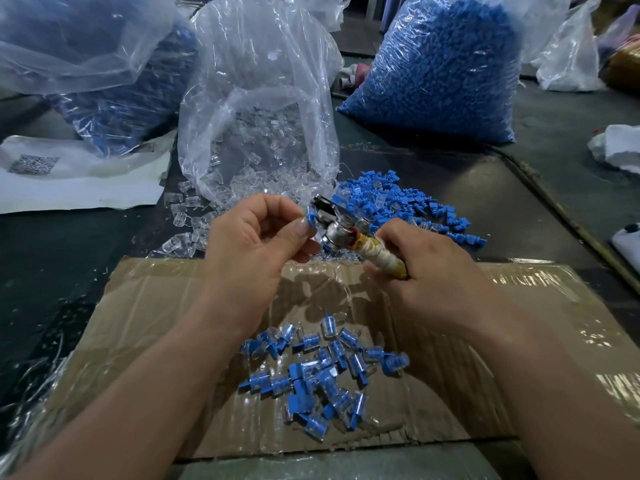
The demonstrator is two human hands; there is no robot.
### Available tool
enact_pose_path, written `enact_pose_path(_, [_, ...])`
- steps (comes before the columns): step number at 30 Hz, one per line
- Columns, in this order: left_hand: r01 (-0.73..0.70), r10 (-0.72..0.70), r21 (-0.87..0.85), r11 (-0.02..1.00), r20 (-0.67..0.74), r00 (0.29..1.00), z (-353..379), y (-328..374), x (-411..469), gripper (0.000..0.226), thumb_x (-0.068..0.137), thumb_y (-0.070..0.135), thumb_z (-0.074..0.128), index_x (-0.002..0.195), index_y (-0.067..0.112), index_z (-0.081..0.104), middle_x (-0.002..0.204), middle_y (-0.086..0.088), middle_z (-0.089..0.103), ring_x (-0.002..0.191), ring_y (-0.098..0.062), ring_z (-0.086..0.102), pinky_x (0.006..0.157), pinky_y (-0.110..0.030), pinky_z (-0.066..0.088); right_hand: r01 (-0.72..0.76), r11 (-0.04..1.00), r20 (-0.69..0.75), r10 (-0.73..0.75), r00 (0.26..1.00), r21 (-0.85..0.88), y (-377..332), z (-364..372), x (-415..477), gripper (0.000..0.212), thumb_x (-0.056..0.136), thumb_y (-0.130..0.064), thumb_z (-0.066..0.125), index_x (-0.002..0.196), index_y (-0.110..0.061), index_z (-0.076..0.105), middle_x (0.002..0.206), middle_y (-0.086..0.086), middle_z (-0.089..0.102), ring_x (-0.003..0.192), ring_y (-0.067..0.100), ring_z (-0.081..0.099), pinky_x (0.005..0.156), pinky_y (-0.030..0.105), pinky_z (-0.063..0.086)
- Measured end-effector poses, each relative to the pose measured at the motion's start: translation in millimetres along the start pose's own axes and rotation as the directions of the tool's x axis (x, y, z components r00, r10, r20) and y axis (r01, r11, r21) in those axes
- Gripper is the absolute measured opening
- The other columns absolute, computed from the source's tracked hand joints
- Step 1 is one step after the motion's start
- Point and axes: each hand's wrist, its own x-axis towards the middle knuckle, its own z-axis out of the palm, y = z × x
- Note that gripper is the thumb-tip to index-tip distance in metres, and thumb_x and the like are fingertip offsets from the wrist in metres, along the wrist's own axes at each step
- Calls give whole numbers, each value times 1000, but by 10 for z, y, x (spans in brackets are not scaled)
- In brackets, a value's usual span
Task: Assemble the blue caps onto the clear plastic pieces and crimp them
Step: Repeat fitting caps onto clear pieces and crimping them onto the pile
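Observation:
My left hand [252, 237] pinches a blue cap piece [311, 216] between thumb and forefinger, right against the metal head of a crimping tool [337, 225]. My right hand [426, 268] grips the tool's tape-wrapped handle [379, 254]. Whether a clear piece sits under the cap is hidden by my fingers. Loose blue caps [405, 202] lie in a heap behind the tool. Clear plastic pieces [194, 220] spill from an open transparent bag [259, 109]. Several assembled blue-and-clear pieces [325, 372] lie on a cardboard sheet [156, 323] below my hands.
A big bag of blue caps [446, 71] stands at the back right, another blue-filled bag [114, 98] at the back left. A white paper with a printed code [69, 178] lies at the left. White objects [620, 147] sit at the right edge of the dark table.

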Motion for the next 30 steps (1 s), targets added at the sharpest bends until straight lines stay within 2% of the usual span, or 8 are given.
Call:
enact_pose_path(3, [-23, 24, 31, 999, -17, 1000, 11, 1, -13, 18, 80, -2, 58, 76, 16, 59, 65, 7, 67, 58, -6, 64, 56, -14, 50, -5, 1000, -14, 5, 1000, 16, -21, 5, 6, 26, 87, -34, 54, 71, -33, 33, 71, -14, 44, 64, -1, 40, 53, 21, 25])
enact_pose_path(10, [-33, 37, 77, 996, -47, 998, 13, -7, -18, 23, 82, -5, 58, 74, 17, 58, 65, 5, 66, 58, -6, 63, 56, -14, 50, -26, 999, -19, 26, 999, 22, -53, 12, 12, 30, 87, -28, 57, 69, -32, 34, 68, -13, 45, 62, 0, 41, 52, 20, 25])
enact_pose_path(13, [-38, 43, 86, 996, -55, 998, 9, -2, -21, 22, 82, -5, 58, 74, 16, 58, 63, 7, 66, 57, -5, 62, 56, -14, 49, -34, 999, -34, 34, 999, 13, -66, 20, 3, 28, 86, -30, 58, 71, -31, 35, 69, -12, 45, 64, 2, 42, 53, 22, 29])
enact_pose_path(16, [-38, 43, 83, 996, -58, 997, 14, 8, -21, 22, 82, -5, 58, 74, 16, 58, 63, 7, 66, 57, -6, 62, 56, -14, 49, -20, 1000, -60, 20, 998, 2, -75, 24, -7, 28, 86, -32, 58, 70, -32, 35, 68, -13, 44, 63, 1, 41, 53, 20, 26])
enact_pose_path(20, [3, 3, 69, 998, -83, 997, 15, -14, -13, 19, 81, -4, 59, 75, 13, 59, 63, 5, 66, 57, -6, 63, 56, -14, 50, -17, 999, 2, 16, 1000, 30, -23, 14, 15, 16, 86, -32, 58, 88, -32, 43, 79, -16, 45, 71, -3, 41, 57, 15, 26])
enact_pose_path(24, [51, -52, -11, 999, -134, 990, -13, 1, -10, 14, 78, 2, 63, 74, 16, 63, 63, 3, 67, 56, -8, 63, 53, -15, 49, -47, 999, 97, 44, 994, 22, 87, -44, 22, 24, 82, -28, 64, 102, -27, 52, 88, -17, 48, 81, 2, 45, 69, 22, 36])
enact_pose_path(26, [91, -95, -64, 994, -74, 993, -39, 38, -3, 9, 69, 11, 66, 67, 20, 67, 62, 0, 67, 54, -10, 61, 48, -16, 47, -61, 998, 127, 61, 990, -11, 104, -45, 20, 30, 78, -33, 68, 104, -29, 54, 89, -17, 48, 83, 3, 46, 71, 24, 37])
enact_pose_path(30, [258, -227, -148, 955, 201, 953, -27, 95, -21, 10, 55, 18, 68, 65, 17, 72, 60, -2, 66, 48, -9, 57, 44, -16, 46, -58, 997, 177, 67, 982, -53, 104, -19, 23, 31, 67, -46, 73, 92, -34, 58, 85, -18, 53, 78, -2, 47, 66, 23, 41])
